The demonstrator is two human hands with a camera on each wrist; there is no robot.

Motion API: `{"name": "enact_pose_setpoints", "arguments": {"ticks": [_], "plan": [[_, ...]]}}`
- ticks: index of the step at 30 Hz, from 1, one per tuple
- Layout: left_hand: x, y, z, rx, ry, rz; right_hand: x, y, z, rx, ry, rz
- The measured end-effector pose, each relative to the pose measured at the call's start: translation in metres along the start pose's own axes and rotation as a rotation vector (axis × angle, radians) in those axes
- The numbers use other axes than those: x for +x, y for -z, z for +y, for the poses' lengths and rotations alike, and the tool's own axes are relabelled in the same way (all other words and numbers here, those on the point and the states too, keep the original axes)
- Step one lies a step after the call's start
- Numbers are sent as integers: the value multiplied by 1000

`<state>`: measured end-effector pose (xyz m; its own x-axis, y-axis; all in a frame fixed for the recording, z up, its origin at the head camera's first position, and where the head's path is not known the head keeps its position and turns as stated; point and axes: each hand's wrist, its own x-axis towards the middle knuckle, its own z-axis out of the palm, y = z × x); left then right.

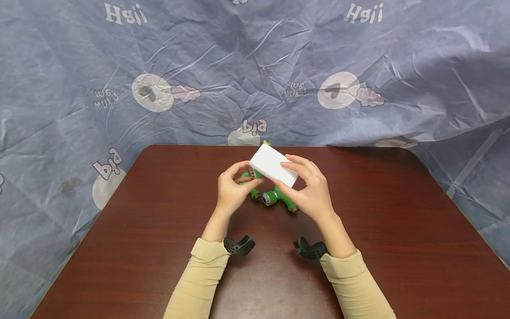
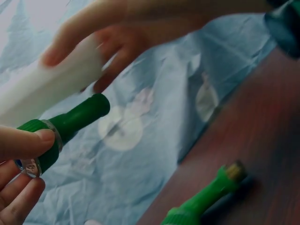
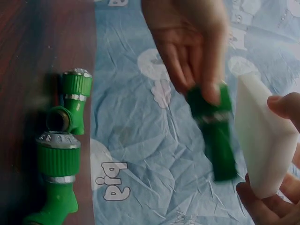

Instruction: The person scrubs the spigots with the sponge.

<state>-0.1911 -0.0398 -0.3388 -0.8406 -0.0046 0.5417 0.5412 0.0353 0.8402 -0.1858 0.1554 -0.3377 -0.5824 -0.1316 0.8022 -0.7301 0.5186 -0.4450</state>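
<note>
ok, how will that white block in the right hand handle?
Probably fairly stiff: the white block shows straight edges under grip. Maybe light, since the right hand alone pinches it. Unlikely to roll, given its flat faces.

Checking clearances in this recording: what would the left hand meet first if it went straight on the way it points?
Most likely the white block, held by the right hand; in the head view it lies just ahead of the left hand, though the depth between them is unclear.
</note>
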Motion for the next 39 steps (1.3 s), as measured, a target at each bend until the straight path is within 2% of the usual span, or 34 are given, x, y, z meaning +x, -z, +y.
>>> {"name": "enact_pose_setpoints", "arguments": {"ticks": [2,4,6,9,10,12,14,17,20,22,26,30,32,34,39], "plan": [[-2,-5,4,-12,-3,-25,0,-1,1,1,17,-13],[-4,-9,5,-16,-7,-47,0,1,3,-26,-2,-3],[-5,-11,5,-21,-12,-70,0,5,8,-71,-58,43],[-6,-12,4,-33,-19,-89,1,12,15,-105,-170,155],[-6,-12,4,-39,-22,-92,1,14,17,-98,-193,186],[-5,-12,3,-44,-22,-95,2,15,17,-72,-186,215],[-5,-12,4,-43,-20,-94,2,14,14,-37,-127,176],[-5,-11,4,-27,-12,-87,1,7,9,-14,-23,59],[-5,-10,5,-2,-17,-75,-1,2,7,-35,-9,12],[-5,-10,5,1,-24,-73,-1,3,9,-61,-50,38],[-5,-10,4,-19,-28,-74,-1,11,18,-124,-190,135],[-4,-9,3,-25,-9,-62,0,22,25,-119,-269,226],[-4,-9,3,-22,-2,-52,1,25,24,-93,-249,241],[-3,-8,4,-22,3,-47,3,25,20,-63,-189,217],[-4,-8,5,-11,18,-49,3,14,6,-42,-15,45]]}}
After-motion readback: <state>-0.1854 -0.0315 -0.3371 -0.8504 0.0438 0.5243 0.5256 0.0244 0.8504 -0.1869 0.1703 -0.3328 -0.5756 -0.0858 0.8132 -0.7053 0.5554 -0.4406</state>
